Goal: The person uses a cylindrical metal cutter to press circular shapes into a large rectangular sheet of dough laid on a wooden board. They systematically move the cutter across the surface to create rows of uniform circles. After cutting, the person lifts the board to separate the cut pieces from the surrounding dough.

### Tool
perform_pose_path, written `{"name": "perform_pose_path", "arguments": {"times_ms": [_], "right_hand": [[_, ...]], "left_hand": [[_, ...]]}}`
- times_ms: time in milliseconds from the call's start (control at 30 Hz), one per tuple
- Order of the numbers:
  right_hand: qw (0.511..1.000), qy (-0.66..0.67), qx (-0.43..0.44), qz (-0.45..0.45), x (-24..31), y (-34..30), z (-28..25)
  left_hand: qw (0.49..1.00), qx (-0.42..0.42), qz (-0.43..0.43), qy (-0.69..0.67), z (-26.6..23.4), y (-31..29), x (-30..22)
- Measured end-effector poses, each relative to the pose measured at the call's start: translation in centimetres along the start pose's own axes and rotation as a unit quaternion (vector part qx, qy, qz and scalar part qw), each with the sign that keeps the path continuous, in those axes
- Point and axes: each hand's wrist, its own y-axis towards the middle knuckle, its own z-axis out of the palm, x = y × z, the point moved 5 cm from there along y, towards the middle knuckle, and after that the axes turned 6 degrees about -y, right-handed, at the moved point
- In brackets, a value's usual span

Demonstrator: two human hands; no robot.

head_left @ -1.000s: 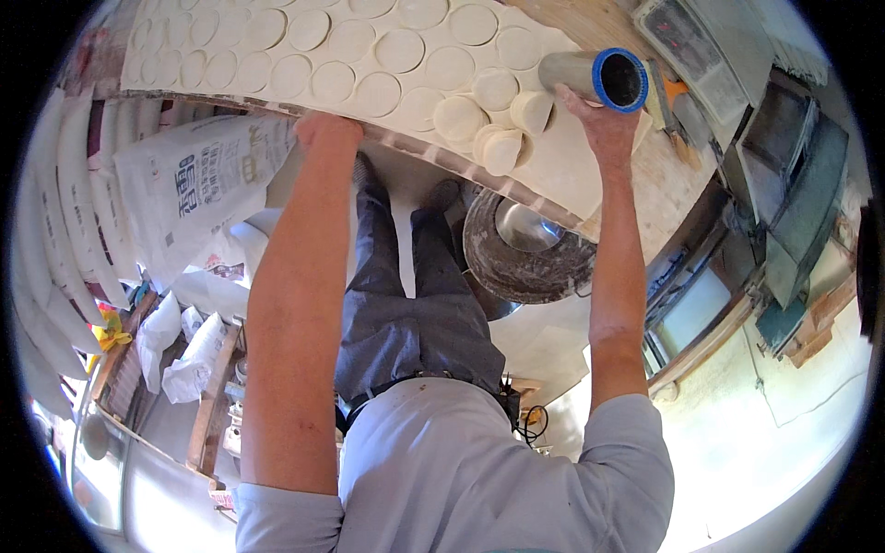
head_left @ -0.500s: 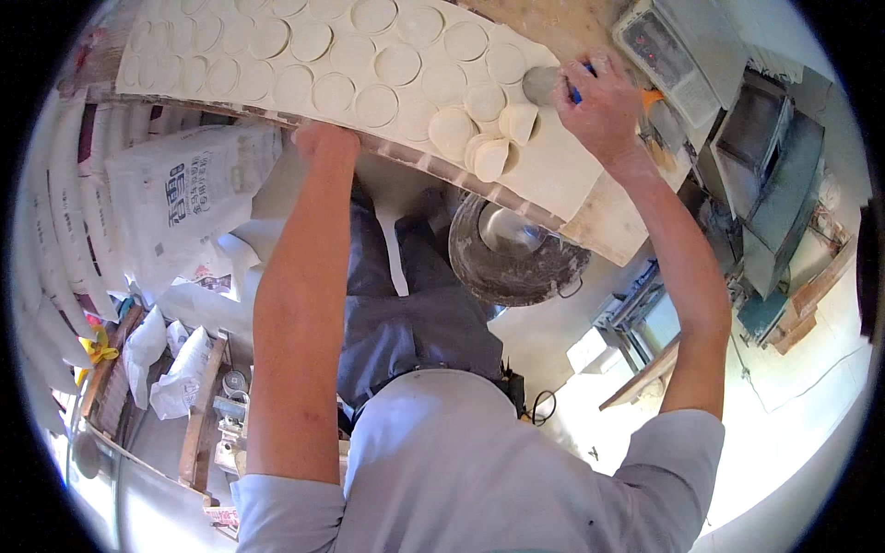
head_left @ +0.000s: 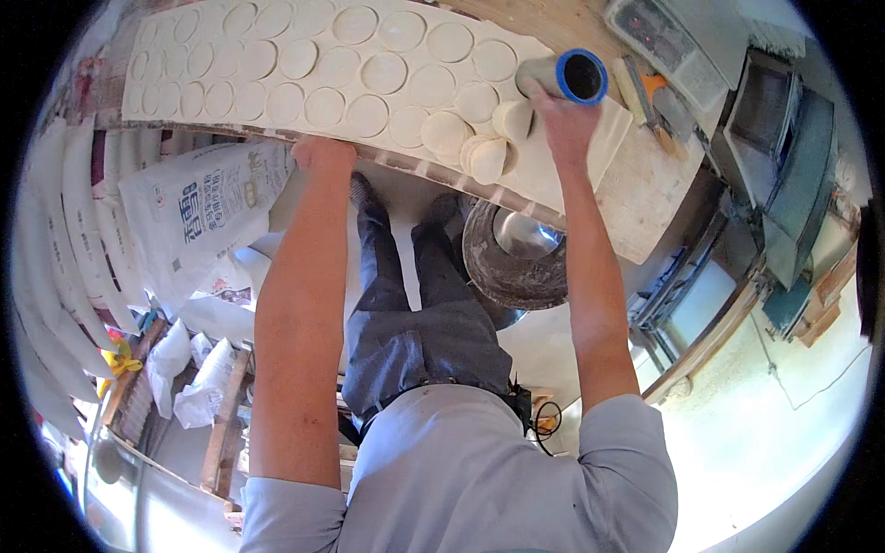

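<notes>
A wide sheet of rolled dough (head_left: 544, 170) covers much of the floury table, marked with rows of cut circles. My right hand (head_left: 564, 118) is closed round a grey cylindrical cup (head_left: 583, 76) with a blue rim, tilted so its dark inside shows. It is over the right part of the sheet. Beside it, several loose dough rounds (head_left: 485, 158) lie stacked and overlapping, with another round (head_left: 512, 120) near the cup. My left hand (head_left: 324, 155) is closed in a fist against the table's front edge; its fingertips are hidden.
Scrapers (head_left: 651, 92) and a clear plastic box (head_left: 671, 51) sit at the table's right end. Below the front edge stands a dark round basin (head_left: 516, 263) with a metal bowl (head_left: 527, 232) in it. White printed sacks (head_left: 203, 198) are piled at left.
My right hand and the cup have turned, bringing the blue rim into view, and my right forearm has swung inward. My left hand stays at the table edge. The whole view has shifted slightly.
</notes>
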Motion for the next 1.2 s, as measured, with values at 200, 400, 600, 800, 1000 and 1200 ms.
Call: {"name": "perform_pose_path", "arguments": {"times_ms": [200, 400, 600, 800, 1000, 1200], "right_hand": [[0.996, 0.065, 0.026, -0.057, 1.3, 0.2, -1.6], [0.976, 0.209, 0.038, 0.054, 3.2, 0.7, -5.5], [0.969, 0.189, 0.157, 0.034, -1.8, -9.2, -9.3], [0.975, 0.122, 0.186, -0.006, -1.3, -12.2, -8.8], [0.97, 0.148, 0.186, 0.045, -1.8, -12.6, -7.7], [0.982, 0.033, 0.179, 0.054, -0.6, -12.6, -9.3]], "left_hand": [[0.997, -0.045, 0.016, 0.053, 3.1, 3.2, 1.0], [0.996, -0.027, 0.034, 0.077, 1.8, 1.1, 0.5], [0.984, -0.175, 0.02, -0.006, 0.8, -0.7, 0.5], [0.986, -0.162, 0.026, 0.026, 1.6, 1.0, 1.0], [0.994, -0.095, 0.043, 0.035, 0.3, -1.0, 0.2], [0.999, -0.038, 0.018, -0.009, 0.5, 0.1, 0.7]]}}
